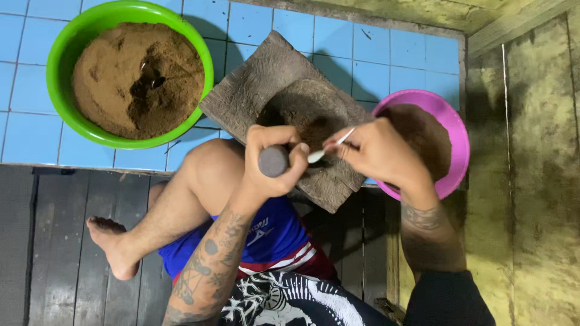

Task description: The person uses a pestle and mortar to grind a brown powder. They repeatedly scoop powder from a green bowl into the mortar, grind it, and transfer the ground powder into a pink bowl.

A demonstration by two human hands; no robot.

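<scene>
1. Nearest the camera is the person's own lap: a dark cloth with a white pattern (290,302), blue shorts (266,235) with red and white bands, and two tattooed forearms reaching away from the body.
2. Left hand (275,160) is closed in a fist around a dark grey pestle (273,161), whose rounded end faces the camera; it sits at the near edge of the stone mortar's hollow.
3. Right hand (377,151) pinches a small white spoon (329,147) between thumb and fingertips, the other fingers curled; the spoon's tip is over the hollow, just beside the pestle.
4. Stone mortar (266,78), a rough grey slab set cornerwise with a round hollow holding brown powder, lies across the edge where tile meets planks, touching the bent knee.
5. Green bowl (121,12) stands at upper left on the tiles, heaped with brown powder (a darker dent in the middle).
6. Pink bowl (450,121) sits to the right, partly behind the right hand, with darker brown matter inside.
7. Floor: light blue square tiles (374,54) at the top, dark worn wooden planks (60,241) below, where a bare foot (112,244) rests.
8. Stained yellow-green wall (538,181) runs down the right side.
</scene>
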